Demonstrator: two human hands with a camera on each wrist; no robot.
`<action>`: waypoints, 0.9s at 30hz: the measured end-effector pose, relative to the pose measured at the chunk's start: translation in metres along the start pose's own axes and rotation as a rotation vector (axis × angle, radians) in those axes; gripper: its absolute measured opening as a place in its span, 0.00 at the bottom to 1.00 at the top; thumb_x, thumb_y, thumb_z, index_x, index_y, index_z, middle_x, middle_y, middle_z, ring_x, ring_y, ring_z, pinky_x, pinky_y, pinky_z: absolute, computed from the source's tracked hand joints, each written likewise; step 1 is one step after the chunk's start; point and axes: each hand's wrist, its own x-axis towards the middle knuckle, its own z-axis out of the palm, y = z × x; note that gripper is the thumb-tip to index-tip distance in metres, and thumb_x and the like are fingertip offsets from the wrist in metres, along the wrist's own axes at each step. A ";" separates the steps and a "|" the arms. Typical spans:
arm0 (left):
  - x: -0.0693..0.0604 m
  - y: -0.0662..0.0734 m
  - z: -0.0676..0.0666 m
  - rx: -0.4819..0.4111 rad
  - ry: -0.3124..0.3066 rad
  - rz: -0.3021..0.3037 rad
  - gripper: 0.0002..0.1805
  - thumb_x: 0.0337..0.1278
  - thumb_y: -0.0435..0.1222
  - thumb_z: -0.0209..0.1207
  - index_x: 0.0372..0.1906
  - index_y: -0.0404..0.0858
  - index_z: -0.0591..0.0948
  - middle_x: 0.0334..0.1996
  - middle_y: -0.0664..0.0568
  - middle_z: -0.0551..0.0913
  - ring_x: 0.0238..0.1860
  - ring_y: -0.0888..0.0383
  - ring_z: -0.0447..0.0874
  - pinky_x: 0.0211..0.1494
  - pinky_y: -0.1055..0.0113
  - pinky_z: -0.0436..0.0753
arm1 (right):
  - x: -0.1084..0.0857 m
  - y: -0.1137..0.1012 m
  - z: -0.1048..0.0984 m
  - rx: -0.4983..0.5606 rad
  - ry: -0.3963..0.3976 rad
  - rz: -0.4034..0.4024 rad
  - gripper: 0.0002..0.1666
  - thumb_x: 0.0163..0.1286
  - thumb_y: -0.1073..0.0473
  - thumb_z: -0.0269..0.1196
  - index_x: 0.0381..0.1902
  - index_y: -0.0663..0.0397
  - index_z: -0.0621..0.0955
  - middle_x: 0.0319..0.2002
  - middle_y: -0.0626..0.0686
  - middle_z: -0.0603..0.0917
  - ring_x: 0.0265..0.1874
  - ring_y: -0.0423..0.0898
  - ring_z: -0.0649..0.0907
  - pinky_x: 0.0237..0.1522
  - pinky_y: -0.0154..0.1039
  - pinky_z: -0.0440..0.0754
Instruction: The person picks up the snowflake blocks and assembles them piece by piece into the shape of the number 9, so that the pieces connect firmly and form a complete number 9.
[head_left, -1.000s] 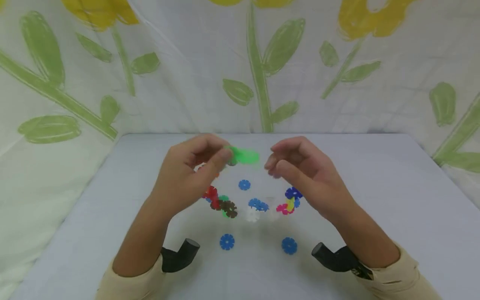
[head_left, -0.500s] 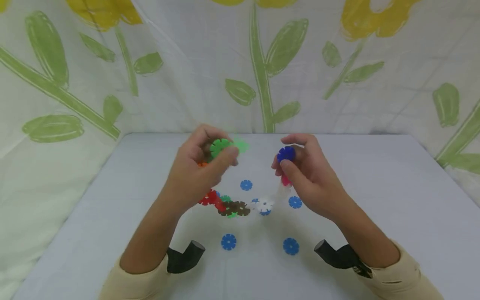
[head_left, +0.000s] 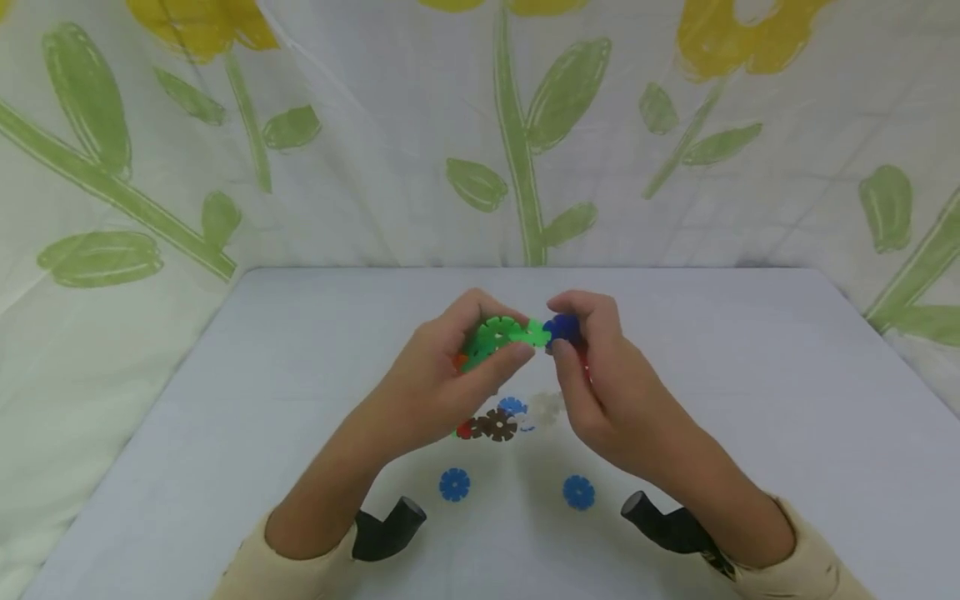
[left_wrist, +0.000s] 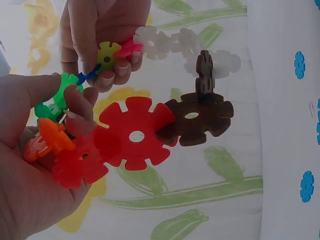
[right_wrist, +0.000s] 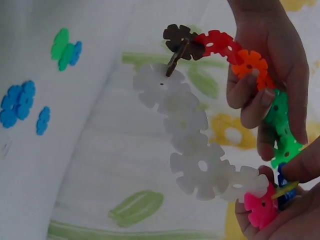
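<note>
A chain of notched plastic discs hangs in a loop between the hands. My left hand [head_left: 442, 383] pinches its green end [head_left: 498, 332], and the right hand [head_left: 618, 383] pinches the dark blue disc [head_left: 562, 327]; in the head view the two meet edge to edge. Whether they are slotted together, I cannot tell. Orange discs [left_wrist: 52, 135] lie against the left palm, followed by red [left_wrist: 136, 135] and brown ones [left_wrist: 220, 120]. Several white discs [right_wrist: 202, 167] lead on to a pink disc [right_wrist: 261, 207] and a yellow one [left_wrist: 108, 55] at the right fingers.
Two single blue discs [head_left: 454, 484] [head_left: 578, 492] lie on the white table [head_left: 187, 467] nearer the body. More loose blue [right_wrist: 43, 120] and green discs [right_wrist: 61, 44] show in the right wrist view. A flower-printed cloth [head_left: 375, 167] stands behind the table.
The right hand has taken up the dark blue end from the table area. Both hands have come together, the left moving right, and the chain's two ends now meet.
</note>
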 end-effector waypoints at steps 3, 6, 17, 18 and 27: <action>0.000 -0.001 0.001 0.011 -0.011 -0.017 0.12 0.69 0.32 0.60 0.53 0.38 0.73 0.29 0.54 0.77 0.26 0.58 0.76 0.30 0.63 0.82 | 0.000 0.000 0.001 -0.007 -0.017 0.023 0.25 0.73 0.74 0.52 0.63 0.63 0.59 0.29 0.47 0.67 0.23 0.40 0.70 0.23 0.32 0.75; 0.000 -0.002 0.001 0.029 -0.018 -0.037 0.11 0.70 0.33 0.60 0.52 0.38 0.73 0.29 0.54 0.77 0.28 0.58 0.77 0.31 0.63 0.83 | 0.000 0.000 0.001 -0.014 -0.046 0.042 0.29 0.69 0.74 0.54 0.64 0.62 0.58 0.30 0.49 0.70 0.22 0.40 0.72 0.24 0.32 0.77; 0.000 -0.004 -0.008 -0.049 0.015 -0.122 0.10 0.72 0.33 0.56 0.54 0.40 0.74 0.43 0.52 0.84 0.31 0.54 0.82 0.39 0.57 0.85 | 0.004 0.006 -0.013 -0.112 -0.016 -0.028 0.30 0.70 0.73 0.61 0.64 0.64 0.60 0.45 0.54 0.83 0.37 0.41 0.84 0.35 0.34 0.84; 0.000 -0.004 -0.007 -0.062 0.013 -0.120 0.11 0.72 0.33 0.56 0.54 0.39 0.74 0.43 0.51 0.84 0.31 0.54 0.82 0.39 0.57 0.86 | 0.004 0.006 -0.013 -0.104 -0.009 -0.039 0.31 0.69 0.73 0.61 0.64 0.64 0.61 0.46 0.54 0.84 0.38 0.41 0.85 0.36 0.34 0.85; 0.001 -0.007 -0.001 -0.096 0.002 -0.098 0.12 0.72 0.32 0.56 0.55 0.39 0.73 0.37 0.51 0.80 0.32 0.53 0.83 0.39 0.54 0.86 | 0.004 0.005 -0.013 -0.170 0.082 -0.082 0.33 0.67 0.70 0.65 0.65 0.63 0.63 0.54 0.58 0.85 0.45 0.48 0.88 0.41 0.40 0.86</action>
